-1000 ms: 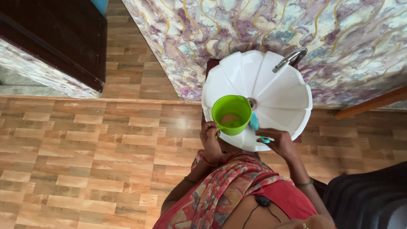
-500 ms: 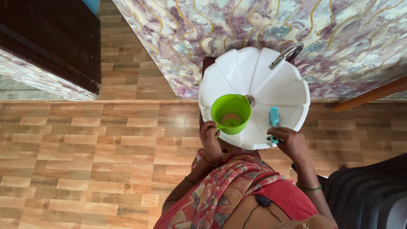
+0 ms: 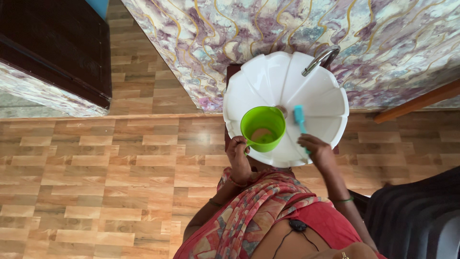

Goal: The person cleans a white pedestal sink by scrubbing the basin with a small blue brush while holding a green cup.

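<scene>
- Two hands work over a white basin (image 3: 268, 81) with scalloped sides, fixed to a marbled purple wall (image 3: 230, 43).
- Left hand (image 3: 238, 156) has its fingers closed around the handle of a green mug (image 3: 263, 128); the mug hangs upright over the basin's 7 o'clock side, with some cloudy liquid in its bottom.
- Right hand (image 3: 316, 149) sits at the basin's 5 o'clock rim, fingers curled round the handle of a blue brush (image 3: 300, 118), whose head points toward 12 o'clock, just right of the mug and apart from it.
- Drain (image 3: 283, 111) shows between mug and brush, near the basin's middle.
- Metal tap (image 3: 320, 61) curves in over the basin from 1 o'clock.
- Wood-pattern floor (image 3: 96, 182) spreads out at 9 o'clock; a dark cabinet (image 3: 52, 43) stands at 10 o'clock.
</scene>
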